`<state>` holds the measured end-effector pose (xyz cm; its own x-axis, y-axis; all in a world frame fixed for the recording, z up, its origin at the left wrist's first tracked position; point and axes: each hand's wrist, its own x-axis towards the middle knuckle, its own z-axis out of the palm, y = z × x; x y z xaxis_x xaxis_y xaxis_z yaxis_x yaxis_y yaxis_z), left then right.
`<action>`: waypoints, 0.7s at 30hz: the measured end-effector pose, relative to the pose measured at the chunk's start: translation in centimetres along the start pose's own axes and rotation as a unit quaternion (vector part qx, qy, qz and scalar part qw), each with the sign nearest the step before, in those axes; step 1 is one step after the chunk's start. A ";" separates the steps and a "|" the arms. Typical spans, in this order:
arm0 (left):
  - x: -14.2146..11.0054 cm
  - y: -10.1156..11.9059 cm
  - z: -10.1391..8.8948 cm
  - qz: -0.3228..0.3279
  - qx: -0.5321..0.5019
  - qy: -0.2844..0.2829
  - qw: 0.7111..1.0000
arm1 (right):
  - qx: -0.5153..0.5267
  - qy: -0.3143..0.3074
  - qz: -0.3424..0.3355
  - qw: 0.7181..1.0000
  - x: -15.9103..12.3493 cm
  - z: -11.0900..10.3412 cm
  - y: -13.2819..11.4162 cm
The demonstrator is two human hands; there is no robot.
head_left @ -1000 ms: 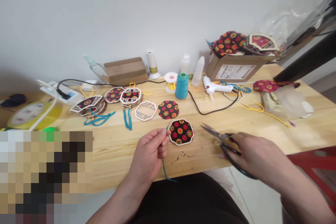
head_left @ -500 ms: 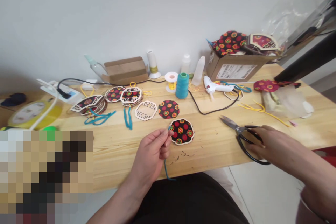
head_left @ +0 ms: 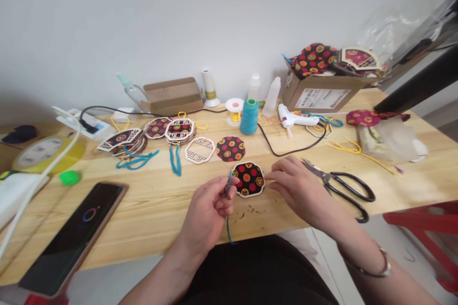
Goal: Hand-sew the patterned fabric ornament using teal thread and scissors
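Note:
My left hand (head_left: pixel 211 202) pinches a teal cord (head_left: pixel 229 231) between thumb and fingertips, and the cord's loose end hangs down at the table's front edge. Just right of those fingertips lies a lobed wooden frame backed with black flower-print fabric (head_left: pixel 248 179). My right hand (head_left: pixel 295 186) is at the right edge of this framed piece, fingers loosely bent and a little apart, with nothing visible in them. Whether its fingertips touch the frame, I cannot tell. Black-handled scissors (head_left: pixel 336 181) lie partly behind my right hand, on the wooden table (head_left: pixel 153 219).
Behind are a bare lattice frame (head_left: pixel 199 150), a fabric piece (head_left: pixel 231 148), a teal thread spool (head_left: pixel 249 116) and a white glue gun (head_left: pixel 296 118) with its cable. Finished ornaments (head_left: pixel 123 143) are stacked left. A phone (head_left: pixel 73 236) lies at front left; a filled carton (head_left: pixel 317 95) stands back right.
My right hand has let go of the scissors and moved left to the framed fabric piece. The scissors stay on the table. My left hand still holds the cord, now showing above its fingertips.

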<state>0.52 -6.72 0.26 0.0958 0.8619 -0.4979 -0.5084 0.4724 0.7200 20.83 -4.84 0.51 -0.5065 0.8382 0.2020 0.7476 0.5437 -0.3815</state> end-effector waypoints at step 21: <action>0.3 -0.1 -0.3 0.013 -0.005 -0.028 1.000 | -0.022 -0.087 -0.103 0.991 3.4 2.2 -0.1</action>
<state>0.37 -6.55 -0.12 0.1314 0.8827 -0.4513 -0.5192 0.4491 0.7272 18.12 -2.18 -0.74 -0.7132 0.6921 0.1116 0.6374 0.7064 -0.3078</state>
